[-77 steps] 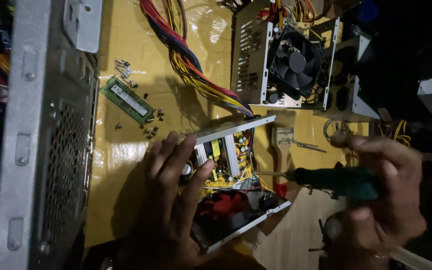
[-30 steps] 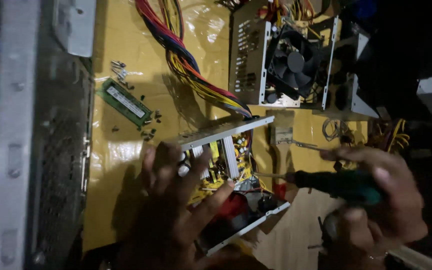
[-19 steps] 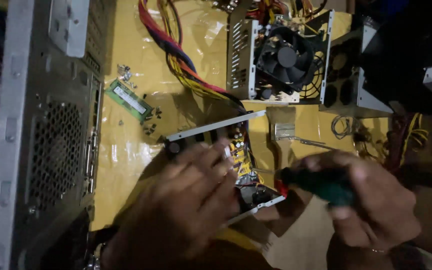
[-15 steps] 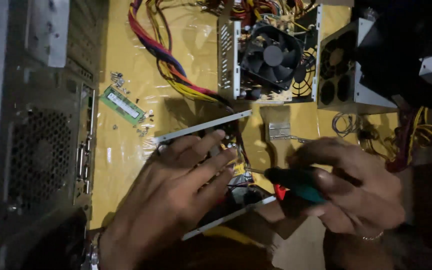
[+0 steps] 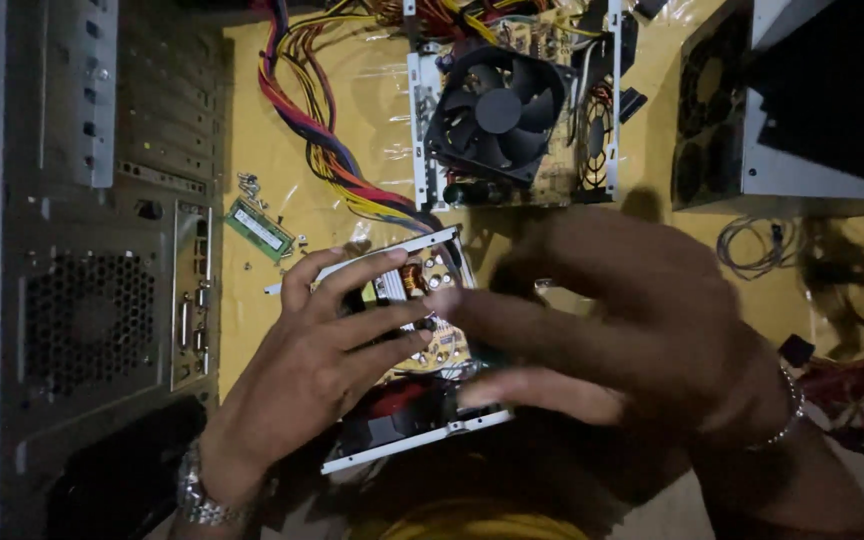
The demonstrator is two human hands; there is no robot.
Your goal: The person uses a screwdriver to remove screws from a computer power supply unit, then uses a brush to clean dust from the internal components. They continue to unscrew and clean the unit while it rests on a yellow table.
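A: where's the opened power supply (image 5: 414,352)?
B: centre frame, on yellow sheet (image 5: 282,130). Left hand (image 5: 307,365) spread, fingers laid across its board.
A: right hand (image 5: 632,335)?
B: blurred over its right edge, grip unclear.

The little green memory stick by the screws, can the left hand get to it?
Probably yes. The memory stick lies bare on the yellow sheet, just beyond the left hand, whose fingers rest on the open power supply; nothing lies between.

Bare hands: the left wrist wears a metal watch (image 5: 195,492), the right a thin bracelet (image 5: 790,415).
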